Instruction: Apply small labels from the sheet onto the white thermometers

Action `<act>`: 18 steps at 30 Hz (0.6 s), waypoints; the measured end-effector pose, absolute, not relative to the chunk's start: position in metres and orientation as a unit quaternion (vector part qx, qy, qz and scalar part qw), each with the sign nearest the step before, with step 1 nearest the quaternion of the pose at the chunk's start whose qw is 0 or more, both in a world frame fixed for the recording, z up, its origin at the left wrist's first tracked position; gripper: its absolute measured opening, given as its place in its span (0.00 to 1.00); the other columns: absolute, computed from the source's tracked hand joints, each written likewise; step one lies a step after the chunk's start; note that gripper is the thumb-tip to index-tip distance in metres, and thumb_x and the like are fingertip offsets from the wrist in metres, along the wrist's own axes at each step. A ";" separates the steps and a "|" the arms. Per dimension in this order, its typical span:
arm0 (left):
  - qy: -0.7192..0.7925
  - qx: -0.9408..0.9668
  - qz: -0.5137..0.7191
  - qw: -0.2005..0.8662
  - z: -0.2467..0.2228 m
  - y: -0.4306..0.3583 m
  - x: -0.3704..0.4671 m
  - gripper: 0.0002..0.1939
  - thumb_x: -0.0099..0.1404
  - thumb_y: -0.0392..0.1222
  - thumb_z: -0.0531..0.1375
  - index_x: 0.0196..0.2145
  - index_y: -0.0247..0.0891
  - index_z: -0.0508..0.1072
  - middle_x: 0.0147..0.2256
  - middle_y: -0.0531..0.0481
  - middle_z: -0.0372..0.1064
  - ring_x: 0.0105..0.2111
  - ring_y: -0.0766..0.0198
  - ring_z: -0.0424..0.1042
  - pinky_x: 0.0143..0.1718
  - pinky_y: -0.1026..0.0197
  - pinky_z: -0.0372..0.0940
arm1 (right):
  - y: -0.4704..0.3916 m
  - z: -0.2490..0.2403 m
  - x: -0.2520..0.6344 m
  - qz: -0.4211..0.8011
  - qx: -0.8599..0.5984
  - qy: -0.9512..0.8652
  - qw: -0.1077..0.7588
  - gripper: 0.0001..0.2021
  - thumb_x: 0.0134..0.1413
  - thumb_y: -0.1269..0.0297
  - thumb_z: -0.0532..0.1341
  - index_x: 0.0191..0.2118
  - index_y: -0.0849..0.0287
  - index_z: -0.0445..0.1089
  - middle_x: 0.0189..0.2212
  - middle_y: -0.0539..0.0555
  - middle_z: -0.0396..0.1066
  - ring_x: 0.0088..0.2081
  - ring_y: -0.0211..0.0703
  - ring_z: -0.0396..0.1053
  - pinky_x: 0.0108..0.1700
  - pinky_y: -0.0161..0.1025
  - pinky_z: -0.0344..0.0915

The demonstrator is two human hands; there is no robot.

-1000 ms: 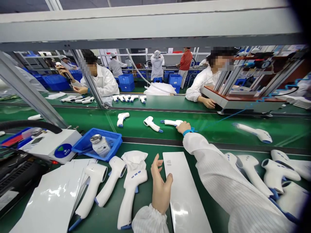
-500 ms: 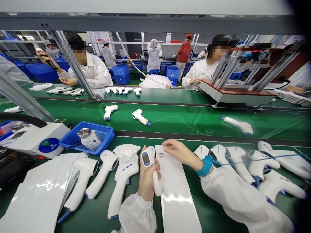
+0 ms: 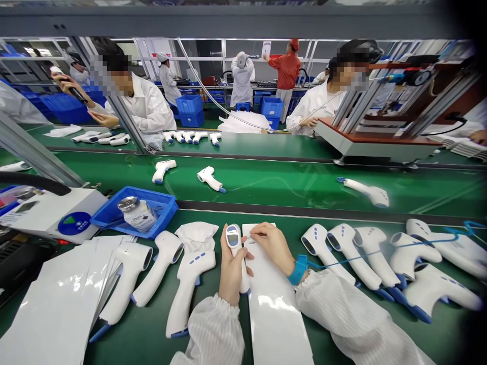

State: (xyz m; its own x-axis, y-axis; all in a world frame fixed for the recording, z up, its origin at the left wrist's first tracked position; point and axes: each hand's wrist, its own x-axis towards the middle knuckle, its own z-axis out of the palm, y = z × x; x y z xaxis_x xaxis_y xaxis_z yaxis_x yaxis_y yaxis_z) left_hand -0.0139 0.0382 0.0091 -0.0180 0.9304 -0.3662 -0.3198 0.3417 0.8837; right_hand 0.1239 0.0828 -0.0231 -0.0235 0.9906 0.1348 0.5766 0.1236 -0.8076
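My left hand (image 3: 231,271) is wrapped round a white handheld thermometer (image 3: 233,237), whose small screen faces up. Just right of it lies a long glossy white sheet (image 3: 274,304) with small printed marks near its top. My right hand (image 3: 273,244), with a blue wrist strap (image 3: 299,269), rests over the top of that sheet, its thumb and fingertips pinched together at the marks. Whatever may be between those fingertips is too small to make out. A white thermometer (image 3: 190,289) lies left of my left hand, and another (image 3: 327,253) lies right of my right wrist.
A blue tray (image 3: 163,218) holding a jar (image 3: 139,215) stands at the left behind a stack of white sheets (image 3: 49,299). More thermometers lie on both sides. Beyond runs a green conveyor belt (image 3: 266,182) carrying several. Co-workers in white sit across it.
My right hand has moved left and down onto the printed marks, its fingers closing. The thermometer in my left hand is turned more upright. Thermometers on the belt have shifted left.
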 end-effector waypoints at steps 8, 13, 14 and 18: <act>0.515 0.283 0.511 0.628 0.007 0.037 -0.013 0.43 0.58 0.35 0.57 0.66 0.52 0.43 0.47 0.44 0.68 0.25 0.69 0.63 0.18 0.70 0.60 | 0.084 -0.020 0.126 0.345 -0.535 -0.666 0.389 0.05 0.44 0.73 0.62 0.23 0.56 0.69 0.31 0.51 0.72 0.38 0.45 0.67 0.48 0.45 0.61; 0.515 0.281 0.510 0.629 0.007 0.037 -0.013 0.43 0.57 0.33 0.56 0.66 0.55 0.45 0.45 0.46 0.67 0.22 0.71 0.61 0.16 0.70 0.58 | 0.072 -0.012 0.140 0.445 -0.477 -0.636 0.412 0.04 0.46 0.66 0.64 0.25 0.57 0.68 0.32 0.52 0.70 0.37 0.44 0.71 0.45 0.44 0.67; 0.513 0.282 0.509 0.631 0.007 0.038 -0.014 0.44 0.56 0.33 0.57 0.66 0.54 0.45 0.45 0.46 0.67 0.23 0.70 0.62 0.16 0.69 0.58 | 0.070 -0.009 0.142 0.470 -0.471 -0.623 0.412 0.06 0.47 0.63 0.64 0.26 0.57 0.67 0.32 0.52 0.70 0.36 0.43 0.72 0.42 0.43 0.69; 0.514 0.295 0.505 0.628 0.006 0.040 -0.016 0.45 0.55 0.33 0.59 0.66 0.54 0.46 0.47 0.44 0.68 0.28 0.66 0.67 0.16 0.69 0.59 | 0.064 0.012 0.144 0.542 -0.459 -0.568 0.415 0.14 0.51 0.52 0.63 0.29 0.58 0.66 0.34 0.52 0.69 0.28 0.41 0.74 0.29 0.38 0.71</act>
